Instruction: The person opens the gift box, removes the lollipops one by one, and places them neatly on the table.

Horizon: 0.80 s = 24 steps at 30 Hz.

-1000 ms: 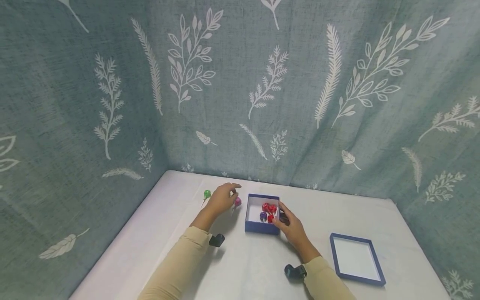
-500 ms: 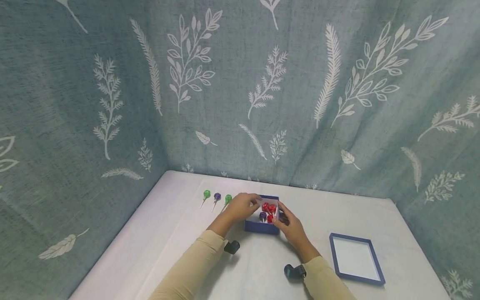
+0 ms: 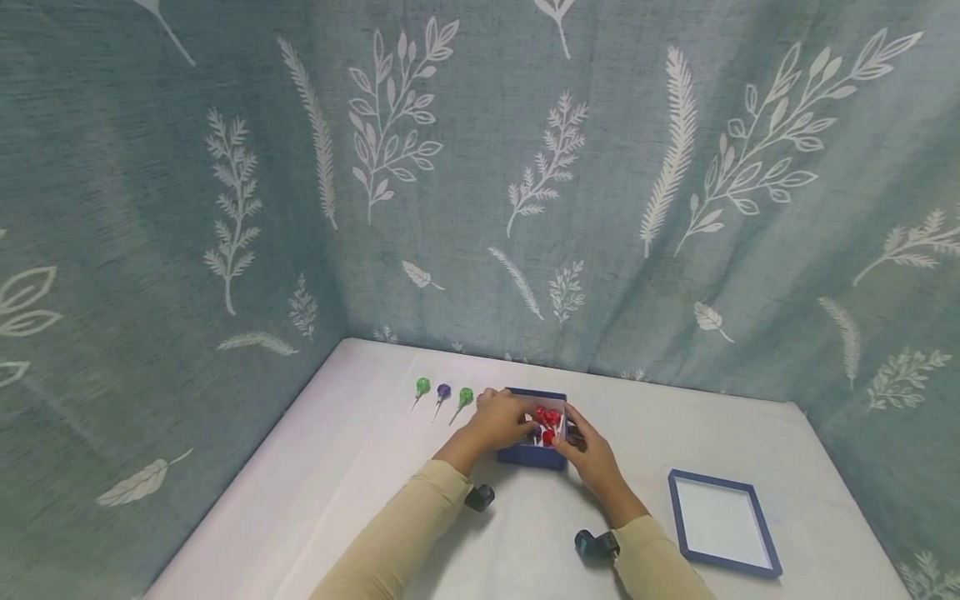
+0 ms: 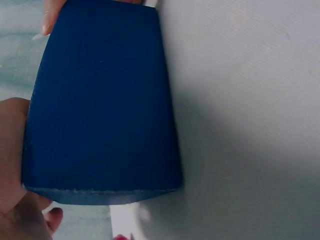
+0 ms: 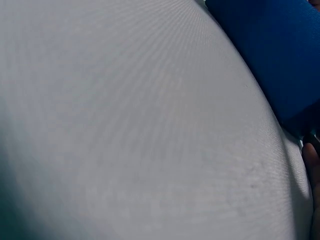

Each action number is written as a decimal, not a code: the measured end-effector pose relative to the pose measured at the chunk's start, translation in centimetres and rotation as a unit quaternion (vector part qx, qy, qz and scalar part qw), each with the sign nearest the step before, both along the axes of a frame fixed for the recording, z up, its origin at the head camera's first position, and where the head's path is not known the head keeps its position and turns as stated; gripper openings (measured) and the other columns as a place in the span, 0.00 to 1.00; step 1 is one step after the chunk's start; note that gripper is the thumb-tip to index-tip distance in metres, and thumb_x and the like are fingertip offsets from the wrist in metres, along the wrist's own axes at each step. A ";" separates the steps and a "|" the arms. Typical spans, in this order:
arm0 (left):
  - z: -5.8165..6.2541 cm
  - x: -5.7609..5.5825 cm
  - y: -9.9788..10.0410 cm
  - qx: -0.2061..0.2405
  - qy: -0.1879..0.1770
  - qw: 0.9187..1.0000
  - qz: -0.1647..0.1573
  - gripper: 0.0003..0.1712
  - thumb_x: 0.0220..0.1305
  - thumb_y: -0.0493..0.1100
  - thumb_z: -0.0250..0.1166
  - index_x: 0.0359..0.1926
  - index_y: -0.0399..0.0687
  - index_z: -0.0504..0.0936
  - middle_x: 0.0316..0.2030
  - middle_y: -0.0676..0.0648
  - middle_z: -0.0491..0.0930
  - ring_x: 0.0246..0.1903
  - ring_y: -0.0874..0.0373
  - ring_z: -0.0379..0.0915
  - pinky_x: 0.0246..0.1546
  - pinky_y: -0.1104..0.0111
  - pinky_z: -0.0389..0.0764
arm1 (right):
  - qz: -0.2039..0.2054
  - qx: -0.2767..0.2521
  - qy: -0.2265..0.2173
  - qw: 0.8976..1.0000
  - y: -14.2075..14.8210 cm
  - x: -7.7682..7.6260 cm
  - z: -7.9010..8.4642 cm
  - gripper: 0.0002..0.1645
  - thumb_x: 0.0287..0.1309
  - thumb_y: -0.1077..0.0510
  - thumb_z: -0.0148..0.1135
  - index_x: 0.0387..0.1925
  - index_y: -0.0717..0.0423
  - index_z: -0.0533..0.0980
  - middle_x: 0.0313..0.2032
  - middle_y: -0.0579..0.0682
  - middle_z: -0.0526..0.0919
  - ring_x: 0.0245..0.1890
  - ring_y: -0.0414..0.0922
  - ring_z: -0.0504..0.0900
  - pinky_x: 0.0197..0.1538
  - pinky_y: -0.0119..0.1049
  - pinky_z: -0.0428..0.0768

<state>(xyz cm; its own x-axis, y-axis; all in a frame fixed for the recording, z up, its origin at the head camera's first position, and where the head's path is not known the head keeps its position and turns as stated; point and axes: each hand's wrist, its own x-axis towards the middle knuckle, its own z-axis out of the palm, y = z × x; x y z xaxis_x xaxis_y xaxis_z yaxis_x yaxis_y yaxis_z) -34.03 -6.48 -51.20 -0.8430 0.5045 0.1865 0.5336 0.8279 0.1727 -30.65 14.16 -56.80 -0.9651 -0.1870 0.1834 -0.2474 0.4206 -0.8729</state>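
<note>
A blue open box [image 3: 531, 456] with a white inside stands mid-table, holding several red lollipops [image 3: 547, 416] and a purple lollipop [image 3: 536, 433]. My left hand [image 3: 498, 423] reaches over the box's left wall, its curved fingers and thumb down inside beside the purple one. Whether they pinch it, I cannot tell. In the left wrist view the left hand [image 4: 12, 155] overlaps the edge of the box's blue side. My right hand [image 3: 592, 454] grips the box's right wall, thumb at the front corner and fingers along the outside; one fingertip [image 5: 311, 156] shows in the right wrist view.
Left of the box, a green lollipop [image 3: 423, 386], a purple lollipop [image 3: 443, 391] and another green lollipop [image 3: 465, 397] lie in a row. A pink lollipop [image 3: 481, 399] is mostly behind my left hand. The box lid [image 3: 724, 523] lies inside-up at the right. A patterned curtain [image 3: 480, 200] surrounds the table.
My left hand has moved right from over the pink lollipop on the table to inside the box. The right hand keeps its grip on the box. The head view has shifted slightly.
</note>
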 end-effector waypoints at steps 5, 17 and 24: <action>0.4 -0.2 0.9 -0.018 -0.048 0.999 0.014 0.12 0.63 0.57 0.66 0.43 0.61 0.87 0.35 0.64 0.82 0.40 0.60 0.74 0.42 0.58 0.63 | -0.002 0.007 0.002 1.000 0.1 0.0 0.2 0.41 0.63 0.44 0.62 0.73 0.45 0.59 0.67 0.58 0.68 0.59 0.58 0.74 0.59 0.53 0.70; 0.2 0.0 1.5 -0.067 -0.081 0.994 0.043 0.13 0.62 0.56 0.63 0.45 0.65 0.87 0.39 0.64 0.83 0.48 0.57 0.74 0.42 0.58 0.62 | 0.002 -0.001 -0.007 1.000 -0.1 0.5 0.3 0.41 0.62 0.46 0.63 0.73 0.46 0.59 0.64 0.61 0.70 0.58 0.58 0.75 0.58 0.53 0.72; 0.3 0.0 2.0 -0.091 -0.081 0.990 0.065 0.14 0.63 0.61 0.60 0.36 0.65 0.87 0.32 0.61 0.81 0.41 0.56 0.74 0.43 0.55 0.63 | -0.002 -0.002 -0.003 1.000 -0.1 0.3 0.0 0.41 0.62 0.45 0.63 0.73 0.46 0.60 0.64 0.61 0.70 0.58 0.59 0.75 0.57 0.54 0.72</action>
<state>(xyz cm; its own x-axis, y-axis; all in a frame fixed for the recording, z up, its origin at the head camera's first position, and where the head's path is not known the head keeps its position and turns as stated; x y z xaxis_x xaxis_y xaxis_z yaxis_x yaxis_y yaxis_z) -34.02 -4.47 -50.86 -0.9144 0.4029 -0.0399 0.3984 0.9129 0.0885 -30.35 14.05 -56.79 -0.9666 -0.1832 0.1792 -0.2415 0.4173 -0.8761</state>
